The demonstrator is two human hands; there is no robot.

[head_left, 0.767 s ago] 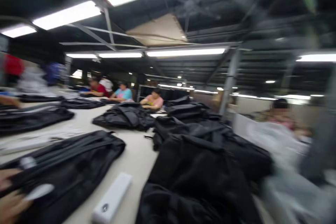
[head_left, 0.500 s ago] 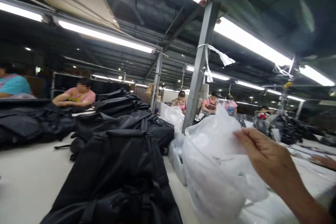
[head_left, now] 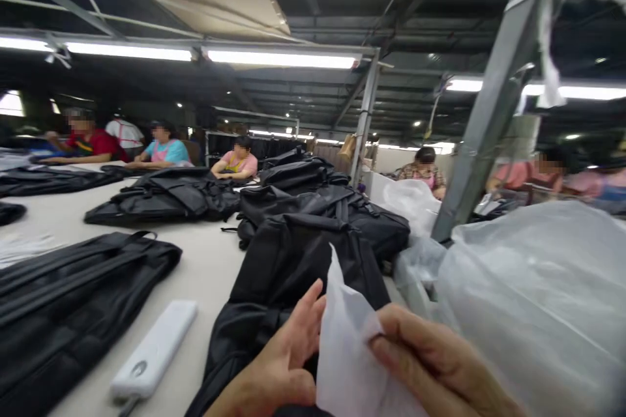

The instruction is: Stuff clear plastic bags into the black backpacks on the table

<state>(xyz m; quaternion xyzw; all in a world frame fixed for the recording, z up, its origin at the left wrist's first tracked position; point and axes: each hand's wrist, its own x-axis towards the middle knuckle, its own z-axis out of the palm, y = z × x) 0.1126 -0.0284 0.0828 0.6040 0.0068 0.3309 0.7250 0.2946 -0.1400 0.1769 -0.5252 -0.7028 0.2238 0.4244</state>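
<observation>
Table [head_left: 215, 260]: a long pale worktop runs from the lower left into the depth of the hall, with black goods scattered along it.
Plastic heap [head_left: 533, 300]: a big mound of translucent white film fills the right side, just beside the person's right arm.
Black bags, centre [head_left: 303, 254]: a stack of dark backpacks lies down the middle of the table, the nearest one reaching under both hands.
Black bag, left [head_left: 73, 300]: a flat dark bag with straps lies at the left edge, well apart from the hands.
Far bags [head_left: 166, 195]: more dark bags lie further up the table, near the seated people.
Post [head_left: 484, 111]: a grey metal post rises slantwise behind the plastic heap, with a white strip tied near its top.
Co-workers [head_left: 235, 159]: several people sit at the far end of the table and to the right beyond the post.
White sheet [head_left: 347, 352]: a thin white piece, film or paper, stands upright between the two hands at the bottom centre, above the nearest black bag.
Right hand [head_left: 435, 365]: thumb and fingers pinch the sheet's right edge.
Left hand [head_left: 283, 358]: fingers held together and straight, lying flat against the sheet's left face; the thumb is hidden.
White device [head_left: 154, 348]: a small oblong white box lies on the table between the left bag and the centre stack, near the left hand but not touching it.
</observation>
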